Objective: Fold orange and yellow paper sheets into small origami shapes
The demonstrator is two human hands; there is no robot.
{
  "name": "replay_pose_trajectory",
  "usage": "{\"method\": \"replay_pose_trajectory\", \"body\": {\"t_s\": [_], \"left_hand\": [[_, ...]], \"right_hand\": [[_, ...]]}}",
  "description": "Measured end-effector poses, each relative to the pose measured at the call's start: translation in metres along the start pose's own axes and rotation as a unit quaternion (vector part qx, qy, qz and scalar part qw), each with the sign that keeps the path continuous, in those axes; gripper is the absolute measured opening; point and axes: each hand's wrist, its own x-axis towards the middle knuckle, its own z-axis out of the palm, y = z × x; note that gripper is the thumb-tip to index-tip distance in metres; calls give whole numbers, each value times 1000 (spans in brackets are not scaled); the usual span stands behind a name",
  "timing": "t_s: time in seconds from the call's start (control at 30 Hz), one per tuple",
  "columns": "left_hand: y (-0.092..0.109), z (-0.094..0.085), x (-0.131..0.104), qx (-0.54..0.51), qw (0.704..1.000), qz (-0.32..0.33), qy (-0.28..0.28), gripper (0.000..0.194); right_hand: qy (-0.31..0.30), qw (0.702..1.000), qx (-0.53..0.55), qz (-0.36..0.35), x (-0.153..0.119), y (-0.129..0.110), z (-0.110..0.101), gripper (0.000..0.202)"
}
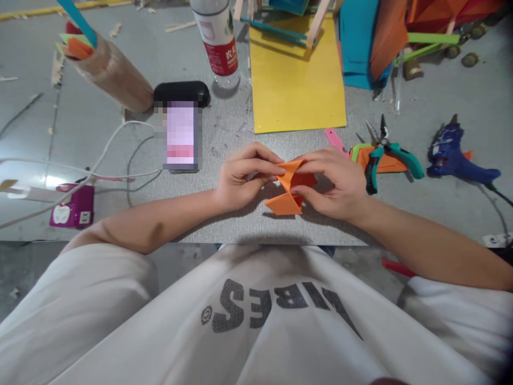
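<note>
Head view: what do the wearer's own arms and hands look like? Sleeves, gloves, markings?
Left hand and right hand are bare: no gloves, rings or watch visible. The forearms are uncovered too. Loose white short sleeves belong to a white T-shirt with big dark block lettering across the front, upside down in this view.

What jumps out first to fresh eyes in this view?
Probably the orange piece, folded and held by both the left hand and the right hand near the table's front edge. Next, the big yellow sheet lying flat beyond the hands, with the red-labelled bottle standing just left of it. Off to the right, the dark blue glue gun lies beside the teal-handled pliers.
</note>
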Motion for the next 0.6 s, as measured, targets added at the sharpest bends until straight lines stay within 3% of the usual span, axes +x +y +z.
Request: {"method": "replay_pose_trajectory", "body": {"t_s": [0.17,0.3,0.47,0.6], "left_hand": [[3,5,2,-40,999,8,17,38],[0,9,0,-52,998,-17,28,46],[-6,11,-5,-90,992,-81,38,60],[-4,9,-6,-120,986,-109,32,59]], "right_hand": [[-6,998,-6,-64,-1,-1,3,31],[7,995,-14,-101,-1,2,6,37],[35,995,-17,-93,-3,5,8,45],[38,995,-19,-95,-3,4,6,45]]}}
